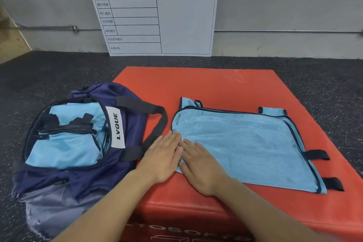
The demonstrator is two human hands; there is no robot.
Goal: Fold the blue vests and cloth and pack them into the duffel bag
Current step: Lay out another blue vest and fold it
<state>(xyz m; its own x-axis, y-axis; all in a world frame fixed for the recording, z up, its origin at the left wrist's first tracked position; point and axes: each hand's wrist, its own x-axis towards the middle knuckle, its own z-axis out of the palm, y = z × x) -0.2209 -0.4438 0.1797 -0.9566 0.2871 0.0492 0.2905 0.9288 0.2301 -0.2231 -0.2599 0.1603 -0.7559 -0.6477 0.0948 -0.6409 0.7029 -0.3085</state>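
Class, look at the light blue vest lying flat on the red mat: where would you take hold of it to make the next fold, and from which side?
Probably the right end of the vest, by the trimmed edge near the two black tabs, coming from the right. It lies flat there, clear of both hands.

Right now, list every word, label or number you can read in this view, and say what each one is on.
"训练计划表": green header of the whiteboard leaning on the wall.
"内容" and "训练内容": column headings on the same board.
Row labels down the board's left column and the small date characters in the header: too blurred to read surely.
"LVQUE": white label on the duffel bag.
Lettering on the front edge of the orange mat: cut off and unreadable.
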